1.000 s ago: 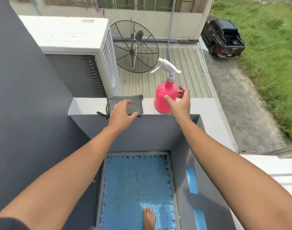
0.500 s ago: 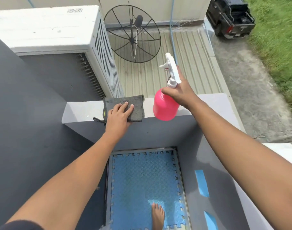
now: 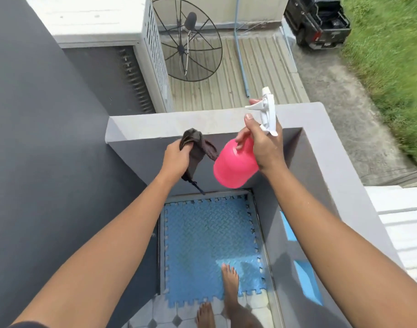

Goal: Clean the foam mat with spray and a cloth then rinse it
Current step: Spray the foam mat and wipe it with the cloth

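A blue foam mat (image 3: 207, 233) with puzzle edges lies on the balcony floor below me, and one bare foot (image 3: 230, 284) stands on its near right part. My left hand (image 3: 176, 159) grips a bunched grey cloth (image 3: 199, 147), which hangs in the air in front of the parapet wall. My right hand (image 3: 262, 143) holds a pink spray bottle (image 3: 233, 166) by its neck, tilted, with the white trigger head (image 3: 266, 114) pointing up and away. Both things are off the ledge, above the mat.
A grey parapet ledge (image 3: 169, 124) runs across ahead, with grey walls left and right of the narrow balcony. Beyond it are an air-conditioner unit (image 3: 122, 27), a mesh satellite dish (image 3: 188, 41), a ridged roof and a parked truck (image 3: 318, 20). Tiled floor (image 3: 160, 311) shows by my feet.
Both hands lifted their things off the ledge and drew them back toward me. The cloth went from flat to bunched in my left hand. The bottle now tilts in the air.
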`<control>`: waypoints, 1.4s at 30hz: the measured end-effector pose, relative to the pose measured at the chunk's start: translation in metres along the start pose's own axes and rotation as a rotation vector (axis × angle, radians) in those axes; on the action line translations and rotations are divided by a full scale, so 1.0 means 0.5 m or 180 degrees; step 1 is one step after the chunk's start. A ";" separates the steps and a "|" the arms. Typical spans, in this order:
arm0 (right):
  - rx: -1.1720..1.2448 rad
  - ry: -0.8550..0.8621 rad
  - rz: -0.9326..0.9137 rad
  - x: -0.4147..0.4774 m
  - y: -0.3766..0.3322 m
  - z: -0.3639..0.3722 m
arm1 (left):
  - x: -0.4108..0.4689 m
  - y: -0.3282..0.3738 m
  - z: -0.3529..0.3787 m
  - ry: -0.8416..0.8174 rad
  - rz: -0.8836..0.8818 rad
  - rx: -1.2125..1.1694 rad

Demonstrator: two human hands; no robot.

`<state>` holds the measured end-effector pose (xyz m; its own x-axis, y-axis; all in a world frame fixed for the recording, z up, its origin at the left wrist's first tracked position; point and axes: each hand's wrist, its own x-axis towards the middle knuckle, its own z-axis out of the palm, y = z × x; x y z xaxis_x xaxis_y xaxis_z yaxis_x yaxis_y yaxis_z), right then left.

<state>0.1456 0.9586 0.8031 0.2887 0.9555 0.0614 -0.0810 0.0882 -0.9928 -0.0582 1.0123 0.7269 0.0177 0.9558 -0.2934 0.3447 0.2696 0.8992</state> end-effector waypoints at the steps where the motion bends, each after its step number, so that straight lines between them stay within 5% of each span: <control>1: 0.0006 -0.0013 0.0068 -0.037 0.016 -0.002 | -0.027 -0.026 0.003 -0.0029 -0.0283 -0.0364; 6: -0.0288 -0.0116 0.0531 -0.230 0.145 -0.014 | -0.163 -0.178 0.022 0.0044 -0.1494 -0.1892; 13: -0.0580 -0.0480 0.1487 -0.465 0.417 -0.066 | -0.257 -0.439 0.060 0.0009 -0.2118 -0.2068; 24: -0.1423 -0.0983 0.2807 -0.768 1.074 -0.189 | -0.256 -1.182 0.224 0.0930 -0.2452 -0.1890; 31: -0.2250 -0.1450 0.2910 -0.765 1.350 -0.171 | -0.175 -1.468 0.253 0.1551 -0.1768 -0.0921; 42: -0.2551 -0.2263 0.2398 -0.632 1.462 -0.154 | -0.070 -1.627 0.286 0.1786 -0.0689 -0.0190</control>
<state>0.0687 0.6994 0.0500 -0.1615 0.6570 -0.7364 0.6571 -0.4852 -0.5769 -0.2048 0.7427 -0.0407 -0.5504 0.7899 -0.2702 0.2317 0.4555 0.8596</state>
